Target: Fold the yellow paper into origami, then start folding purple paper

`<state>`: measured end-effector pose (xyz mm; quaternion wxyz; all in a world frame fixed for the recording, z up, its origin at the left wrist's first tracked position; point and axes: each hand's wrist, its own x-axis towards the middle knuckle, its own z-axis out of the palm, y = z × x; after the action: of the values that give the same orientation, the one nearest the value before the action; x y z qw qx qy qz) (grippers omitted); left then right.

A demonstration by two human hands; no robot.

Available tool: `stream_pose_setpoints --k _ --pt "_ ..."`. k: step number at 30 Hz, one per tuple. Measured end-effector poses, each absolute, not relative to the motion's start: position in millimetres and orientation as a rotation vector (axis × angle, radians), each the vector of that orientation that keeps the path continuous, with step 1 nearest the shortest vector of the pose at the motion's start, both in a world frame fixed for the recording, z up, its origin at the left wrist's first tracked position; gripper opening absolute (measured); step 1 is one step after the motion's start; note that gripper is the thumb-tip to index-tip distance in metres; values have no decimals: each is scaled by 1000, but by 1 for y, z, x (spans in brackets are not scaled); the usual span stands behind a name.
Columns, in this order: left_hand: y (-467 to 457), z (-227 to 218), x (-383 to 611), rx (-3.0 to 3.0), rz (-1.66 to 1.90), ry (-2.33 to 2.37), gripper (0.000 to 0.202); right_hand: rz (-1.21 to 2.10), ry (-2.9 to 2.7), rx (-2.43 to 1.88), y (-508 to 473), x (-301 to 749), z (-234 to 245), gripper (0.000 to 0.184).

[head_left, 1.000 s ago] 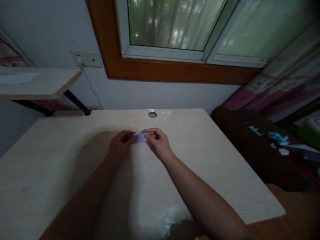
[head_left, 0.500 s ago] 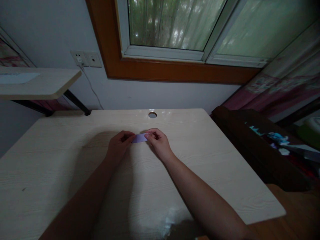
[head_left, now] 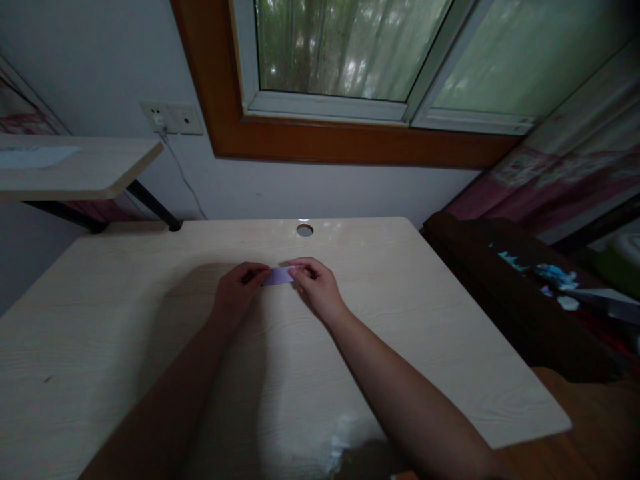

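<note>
A small strip of purple paper (head_left: pixel 278 276) is stretched between my two hands, over the far middle of the pale wood-grain desk (head_left: pixel 410 320). My left hand (head_left: pixel 239 287) pinches its left end between thumb and fingers. At the right end, my right hand (head_left: pixel 316 283) grips it the same way, with the index finger curled over the top. Both ends of the strip are hidden by the fingertips. Whether the strip touches the desk or is held just above it, I cannot tell.
Behind the hands is a round cable hole (head_left: pixel 305 230) in the desk. A raised shelf (head_left: pixel 100 170) on black legs stands at the back left. A plugged-in cord (head_left: pixel 183 173) hangs down the wall. Right of the desk, a dark wooden cabinet (head_left: pixel 480 280) holds assorted items.
</note>
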<state>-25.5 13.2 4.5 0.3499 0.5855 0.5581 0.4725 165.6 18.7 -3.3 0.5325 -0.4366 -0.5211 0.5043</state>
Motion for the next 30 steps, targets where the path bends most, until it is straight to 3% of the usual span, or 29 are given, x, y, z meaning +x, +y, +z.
stream_pose_setpoints --k 9,30 --pt "14 -1 -27 1563 1227 1446 25 1225 -1160 -969 22 165 -7 37" --pt "12 1 -28 1895 1102 1301 19 1202 -1305 -1001 19 165 -7 29"
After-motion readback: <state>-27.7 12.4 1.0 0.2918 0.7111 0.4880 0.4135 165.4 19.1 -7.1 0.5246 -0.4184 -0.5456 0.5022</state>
